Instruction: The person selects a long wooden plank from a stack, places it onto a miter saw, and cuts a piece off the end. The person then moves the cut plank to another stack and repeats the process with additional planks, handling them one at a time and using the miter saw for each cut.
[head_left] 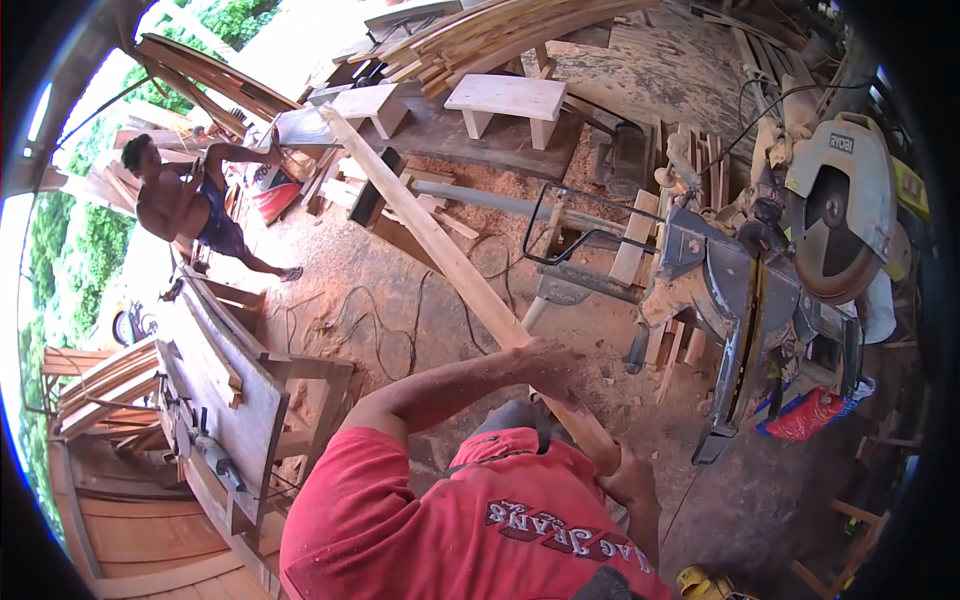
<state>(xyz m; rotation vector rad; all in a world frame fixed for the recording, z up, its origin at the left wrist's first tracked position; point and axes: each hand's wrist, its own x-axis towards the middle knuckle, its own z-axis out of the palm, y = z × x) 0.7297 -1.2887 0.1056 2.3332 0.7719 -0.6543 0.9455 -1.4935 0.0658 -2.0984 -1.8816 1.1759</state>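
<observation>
A long pale wooden board (pixel 455 265) runs from in front of my chest away to the far left. My left hand (pixel 550 368) lies across it, apparently gripping it, though the fingers are partly blurred. At the board's near end, my right hand (pixel 628 478) is closed around the wood; some of its fingers are hidden. To the right of both hands stands a miter saw (pixel 735 290) with a round blade and a grey base, its head raised. The board does not lie on the saw's base.
At the left, another person (pixel 185 200) stands with one leg raised. A workbench (pixel 225 385) holds an angle grinder (pixel 215 460). Farther back are two small pale benches (pixel 505 95) and stacked planks (pixel 500 40). Cables (pixel 375 325) and sawdust lie on the floor.
</observation>
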